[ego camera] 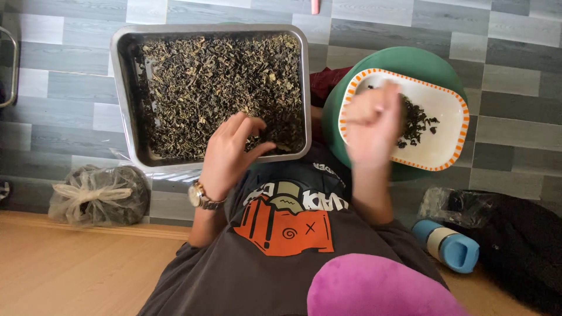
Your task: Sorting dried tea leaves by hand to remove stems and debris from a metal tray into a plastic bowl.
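A metal tray [124, 99] full of dried dark-green leaves [216, 88] rests in front of me. My left hand [231, 153], a watch on its wrist, lies over the tray's near edge with fingers curled into the leaves. To the right, a white dish with an orange rim [445, 149] sits on a green stool [410, 61] and holds a small pile of dark leaves [417, 123]. My right hand [372, 126] is blurred above the dish's left side, fingers bunched together; whether it pinches any leaves is unclear.
A knotted clear plastic bag [99, 196] of dark material lies at the lower left. A blue and cream flask [448, 246] and a black bag [515, 246] lie at the lower right. A pink cushion [374, 289] sits on my lap. The floor is grey tile, then wood.
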